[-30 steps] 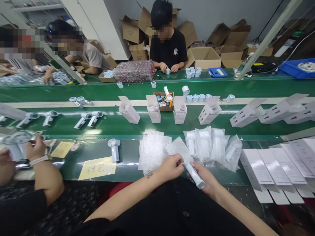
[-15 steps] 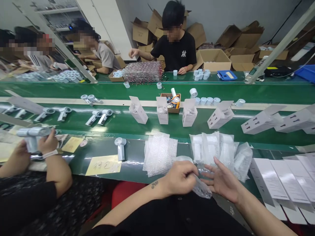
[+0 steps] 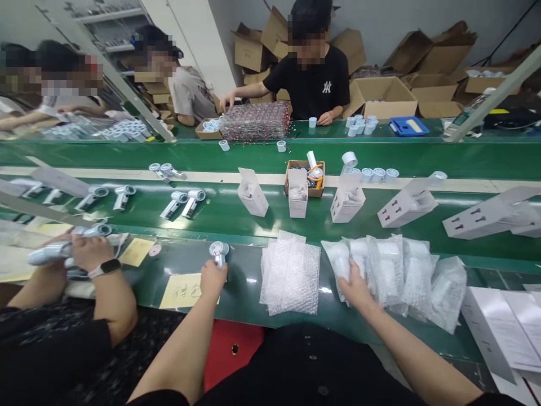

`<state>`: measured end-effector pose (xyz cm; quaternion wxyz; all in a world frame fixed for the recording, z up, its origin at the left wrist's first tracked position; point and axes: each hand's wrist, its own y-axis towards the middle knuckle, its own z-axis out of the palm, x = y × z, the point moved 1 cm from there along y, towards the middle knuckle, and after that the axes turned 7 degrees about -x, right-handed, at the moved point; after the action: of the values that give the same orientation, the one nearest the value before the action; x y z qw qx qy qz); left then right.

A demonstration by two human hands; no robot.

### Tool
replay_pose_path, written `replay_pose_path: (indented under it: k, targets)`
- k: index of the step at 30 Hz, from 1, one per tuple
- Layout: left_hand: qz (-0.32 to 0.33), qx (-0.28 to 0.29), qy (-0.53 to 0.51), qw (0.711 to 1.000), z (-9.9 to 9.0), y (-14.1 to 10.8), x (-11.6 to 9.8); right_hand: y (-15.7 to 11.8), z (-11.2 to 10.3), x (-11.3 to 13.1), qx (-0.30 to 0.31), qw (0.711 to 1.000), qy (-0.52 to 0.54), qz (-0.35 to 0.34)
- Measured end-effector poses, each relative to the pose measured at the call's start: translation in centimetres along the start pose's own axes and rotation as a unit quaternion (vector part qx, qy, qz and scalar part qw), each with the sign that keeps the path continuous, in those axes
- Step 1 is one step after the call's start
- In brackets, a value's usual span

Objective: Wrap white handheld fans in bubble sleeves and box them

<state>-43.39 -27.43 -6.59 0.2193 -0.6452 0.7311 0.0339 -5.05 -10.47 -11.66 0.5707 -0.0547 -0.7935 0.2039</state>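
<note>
Far left of my body, my left hand is closed round the handle of a light-blue handheld fan, whose round head points up from the bench. Beside it lies a yellow paper with handwriting. My right hand grips the bubble-wrapped fan at the left end of a row of similar wrapped fans. Between my hands lies a stack of bubble-wrap bags.
Open white boxes stand along the green conveyor beyond the bench. More white boxes are stacked at right. A co-worker's hands hold fans at left. Another person sits opposite, near a small parts box.
My left hand has left the clear bag over my lap and reached left to the fan. My right hand, earlier spread open, now grips a wrapped fan added at the row's left end.
</note>
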Motion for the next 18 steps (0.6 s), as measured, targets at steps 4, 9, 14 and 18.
replay_pose_path:
  k: [4, 9, 14, 18]
  targets:
    - [-0.028, 0.027, -0.002, 0.999, 1.1, 0.9, 1.8, -0.7, 0.9, -0.7, -0.026, 0.988, -0.1, -0.113]
    - [-0.023, 0.07, -0.087, 0.993, 1.4, -1.0, 0.1, -3.3, 1.2, 1.9, -0.006, 0.998, -0.021, -0.06]
    - [0.052, 0.261, -0.271, 0.925, 4.5, -11.3, -3.9, -4.8, 4.5, 5.6, 0.167, 0.953, 0.189, 0.165]
    - [0.191, 0.426, -0.298, 0.833, 7.0, -18.0, -4.8, -4.4, 5.6, 6.2, 0.145, 0.899, 0.341, 0.236]
